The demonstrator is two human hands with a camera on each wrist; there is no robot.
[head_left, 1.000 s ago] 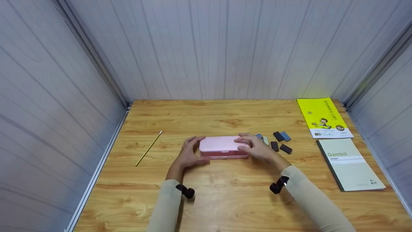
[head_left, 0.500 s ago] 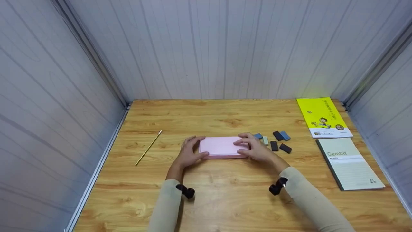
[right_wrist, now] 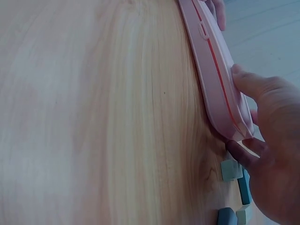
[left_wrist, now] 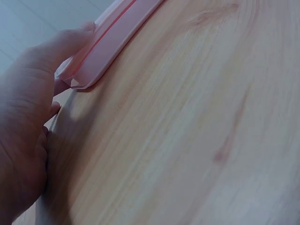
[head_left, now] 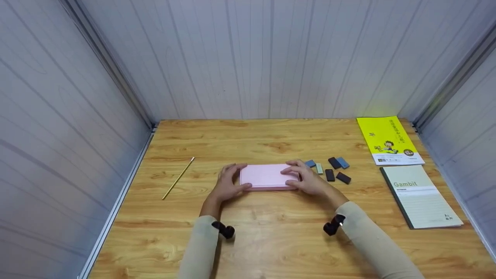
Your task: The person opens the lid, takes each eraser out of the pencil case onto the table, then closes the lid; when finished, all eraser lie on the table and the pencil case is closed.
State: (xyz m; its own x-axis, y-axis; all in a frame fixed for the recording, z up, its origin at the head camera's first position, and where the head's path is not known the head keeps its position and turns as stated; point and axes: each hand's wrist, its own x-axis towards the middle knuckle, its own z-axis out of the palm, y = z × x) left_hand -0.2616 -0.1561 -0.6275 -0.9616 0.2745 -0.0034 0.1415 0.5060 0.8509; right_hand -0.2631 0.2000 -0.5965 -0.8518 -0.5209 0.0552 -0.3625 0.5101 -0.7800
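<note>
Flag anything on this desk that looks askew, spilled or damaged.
Nothing looks damaged or spilled. The pink case lies flat and closed between the left hand and right hand. Only the small blocks lie loosely scattered, and the pencil lies slanted.

head: high, looking down-forward | wrists: low, close, facing inward | shared: pink case [head_left: 267, 176]

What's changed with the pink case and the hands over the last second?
The pink case sank from raised, its front side showing, to flat on the table. Left hand and right hand kept gripping its ends. Pencil, erasers and books stayed put.
</note>
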